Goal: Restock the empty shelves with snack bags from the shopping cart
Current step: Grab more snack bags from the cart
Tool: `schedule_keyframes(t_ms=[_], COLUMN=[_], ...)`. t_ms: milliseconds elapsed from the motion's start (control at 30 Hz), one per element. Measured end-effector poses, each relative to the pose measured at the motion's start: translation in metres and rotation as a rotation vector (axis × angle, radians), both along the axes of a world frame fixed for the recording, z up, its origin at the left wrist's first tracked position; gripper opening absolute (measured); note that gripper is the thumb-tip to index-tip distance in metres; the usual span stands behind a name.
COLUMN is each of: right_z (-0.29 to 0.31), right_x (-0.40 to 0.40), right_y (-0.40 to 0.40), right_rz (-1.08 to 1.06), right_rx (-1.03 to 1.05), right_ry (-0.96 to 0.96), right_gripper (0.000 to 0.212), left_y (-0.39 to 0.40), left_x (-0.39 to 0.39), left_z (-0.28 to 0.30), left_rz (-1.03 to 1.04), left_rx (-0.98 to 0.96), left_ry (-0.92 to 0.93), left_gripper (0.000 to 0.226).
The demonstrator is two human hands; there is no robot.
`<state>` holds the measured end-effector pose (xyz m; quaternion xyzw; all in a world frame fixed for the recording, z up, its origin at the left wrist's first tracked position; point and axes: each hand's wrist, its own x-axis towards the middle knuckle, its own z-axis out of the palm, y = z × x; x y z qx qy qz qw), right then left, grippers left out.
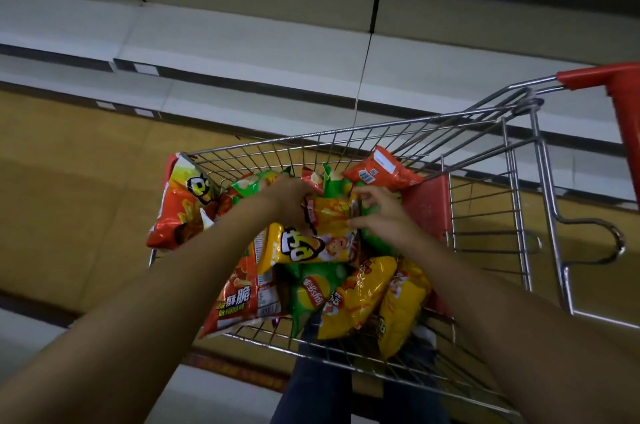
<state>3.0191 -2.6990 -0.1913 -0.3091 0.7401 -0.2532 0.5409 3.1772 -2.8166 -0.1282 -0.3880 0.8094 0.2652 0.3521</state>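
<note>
Grasped from both sides: a small yellow snack bag point(330, 217) is pinched at its left edge by the left hand point(289, 196) and at its right edge by the right hand point(379, 215), fingers curled onto the film. It sits on top of the heap, near the middle of the shopping cart point(346, 136), resting on a larger yellow bag point(304, 247).

Handling, judged: light, air-filled, soft-walled; glossy film likely slippery. Contents probably brittle, so squeezing the belly is to be avoided. The sealed end seams or side edges are the better hold; the present edge grip suits this.

Appearance: yellow-orange printed foil, crinkled, highlights on the creases, a dark red band at the left end. Print too blurred to be read.

Surroundings noted: more bags packed around it, a big red bag point(180, 208) propped against the far-left corner, a green bag point(311, 292) and a red bag with white lettering point(239, 299) nearer, two yellow bags point(377, 299) near right, an orange-red bag point(381, 170) at the far side. Shelves point(242, 42) beyond the cart are seen bare.
</note>
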Motion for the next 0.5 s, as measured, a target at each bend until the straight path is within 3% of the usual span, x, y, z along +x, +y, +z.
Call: schedule_keyframes(t_ms=[67, 167, 233, 333, 400, 500], right_z=[0.014, 0.028, 0.035, 0.046, 0.049, 0.05], right_x=[-0.005, -0.013, -0.018, -0.025, -0.031, -0.036], right_y=[-0.007, -0.013, -0.014, -0.012, -0.009, -0.001], right_rz=[0.213, 0.374, 0.349, 0.195, 0.09, -0.19], right_rx=[0.002, -0.075, -0.147, -0.175, -0.229, -0.266], right_ry=[-0.01, 0.144, 0.156, -0.03, -0.044, -0.219], right_gripper=[0.084, 0.083, 0.075, 0.057, 0.033, 0.012], left_y=[-0.016, -0.035, -0.042, -0.042, -0.039, -0.022], left_x=[-0.01, -0.018, -0.019, -0.013, -0.007, -0.005], left_z=[0.021, 0.048, 0.059, 0.064, 0.063, 0.059], left_rz=[-0.148, -0.316, -0.337, -0.303, -0.068, 0.594], left_rx=[-0.077, -0.18, -0.182, -0.316, -0.468, -0.477], left_ry=[-0.04, -0.014, 0.07, 0.294, 0.571, 0.798], left_gripper=[0.067, 0.057, 0.058, 0.06, 0.054, 0.075])
